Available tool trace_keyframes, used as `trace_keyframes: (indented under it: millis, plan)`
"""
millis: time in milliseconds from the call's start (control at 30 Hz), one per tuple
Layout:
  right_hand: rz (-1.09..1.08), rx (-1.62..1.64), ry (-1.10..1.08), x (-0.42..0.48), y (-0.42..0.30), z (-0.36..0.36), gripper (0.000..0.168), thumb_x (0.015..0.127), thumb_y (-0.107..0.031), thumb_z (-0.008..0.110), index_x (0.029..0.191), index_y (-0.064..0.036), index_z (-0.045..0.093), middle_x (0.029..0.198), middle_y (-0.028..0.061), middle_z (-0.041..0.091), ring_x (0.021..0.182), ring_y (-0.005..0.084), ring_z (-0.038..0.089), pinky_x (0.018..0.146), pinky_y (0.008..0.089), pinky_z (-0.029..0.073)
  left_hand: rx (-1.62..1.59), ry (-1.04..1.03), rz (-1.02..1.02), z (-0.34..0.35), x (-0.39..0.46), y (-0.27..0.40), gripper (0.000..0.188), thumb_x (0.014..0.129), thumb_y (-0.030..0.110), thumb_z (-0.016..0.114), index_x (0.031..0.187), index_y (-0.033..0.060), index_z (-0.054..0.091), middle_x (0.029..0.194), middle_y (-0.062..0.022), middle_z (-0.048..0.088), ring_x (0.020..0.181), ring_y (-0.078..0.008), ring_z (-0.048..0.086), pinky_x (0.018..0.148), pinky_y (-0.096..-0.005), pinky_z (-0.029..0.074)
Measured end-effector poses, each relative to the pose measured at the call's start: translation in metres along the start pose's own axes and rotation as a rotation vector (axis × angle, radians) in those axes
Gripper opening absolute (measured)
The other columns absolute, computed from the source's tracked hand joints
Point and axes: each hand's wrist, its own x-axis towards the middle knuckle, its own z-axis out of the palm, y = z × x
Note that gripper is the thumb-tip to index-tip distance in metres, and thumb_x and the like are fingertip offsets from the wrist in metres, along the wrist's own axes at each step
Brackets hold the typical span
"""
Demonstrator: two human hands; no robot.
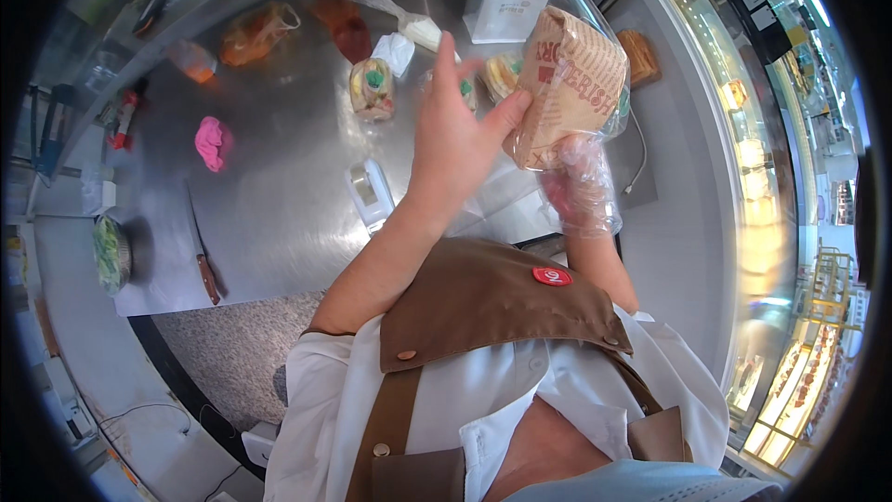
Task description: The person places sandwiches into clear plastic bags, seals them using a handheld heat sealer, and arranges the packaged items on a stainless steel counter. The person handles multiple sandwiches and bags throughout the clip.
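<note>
A brown printed paper package (568, 77) is held up in front of me, with clear plastic film (617, 122) around its right side. My right hand (582, 181), in a clear plastic glove, grips the package from below. My left hand (453, 118) is bare, its fingers spread; the thumb tip meets the package's left edge, though I cannot tell if it presses on it. Behind my left hand lie wrapped sandwiches with green stickers, one of them a sandwich (373, 89) standing clear of the fingers, another sandwich (503, 75) partly hidden by the package.
On the steel worktable (279, 132) lie a filled piping bag (418, 28), a pink cloth (210, 144), a white device (373, 192) and a knife (202, 261) near the front edge. A wrapped green salad bowl (111, 254) is far left. A bread loaf (639, 57) sits right, before lit display cases.
</note>
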Motion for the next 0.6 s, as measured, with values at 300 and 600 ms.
trace_keyframes:
  millis: [300,600]
  plan:
    - [0.049,0.051,0.002,0.000,0.004,-0.004,0.080,0.076,-0.030,0.077,0.136,0.000,0.034,0.129,0.0106,0.050,0.118,0.0230,0.051,0.100,0.0374,0.043,-0.267,-0.136,-0.220,0.002,-0.001,0.016,0.015,0.083,0.010,0.067,0.092,-0.0005,0.063,0.073,-0.0053,0.061,0.064,-0.0101,0.057,0.059,-0.0253,0.047]
    - [0.070,0.074,-0.010,0.000,0.005,-0.005,0.077,0.076,-0.030,0.078,0.134,0.000,0.038,0.129,0.0107,0.051,0.119,0.0226,0.051,0.102,0.0374,0.042,-0.151,-0.103,0.037,0.002,-0.008,0.015,0.010,0.086,0.005,0.065,0.094,-0.0005,0.063,0.094,-0.0054,0.063,0.078,-0.0088,0.058,0.069,-0.0218,0.047]
